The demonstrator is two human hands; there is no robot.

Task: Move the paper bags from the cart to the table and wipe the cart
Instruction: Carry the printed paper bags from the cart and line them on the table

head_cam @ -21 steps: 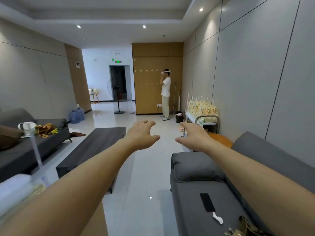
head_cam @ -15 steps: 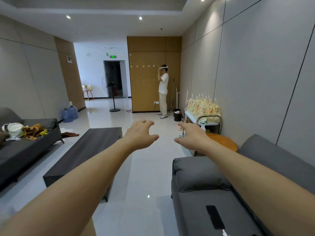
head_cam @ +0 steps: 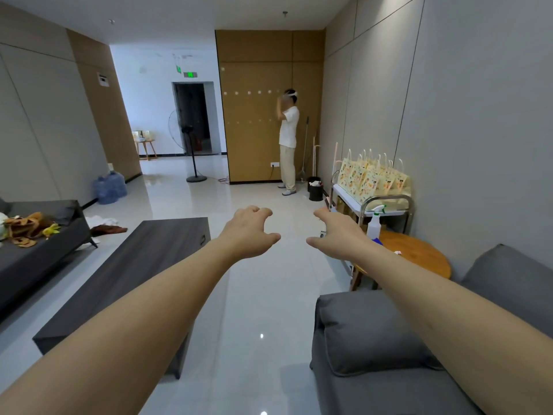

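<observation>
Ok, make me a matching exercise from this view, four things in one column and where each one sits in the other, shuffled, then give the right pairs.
Things:
1. paper bags
2. spray bottle
3. water jugs
4. black bin

Places:
A. on the floor by the left wall
B. on the round wooden table
C. on top of the cart
D. on the floor just beyond the cart

Pairs: 1-C, 2-B, 3-A, 4-D
</observation>
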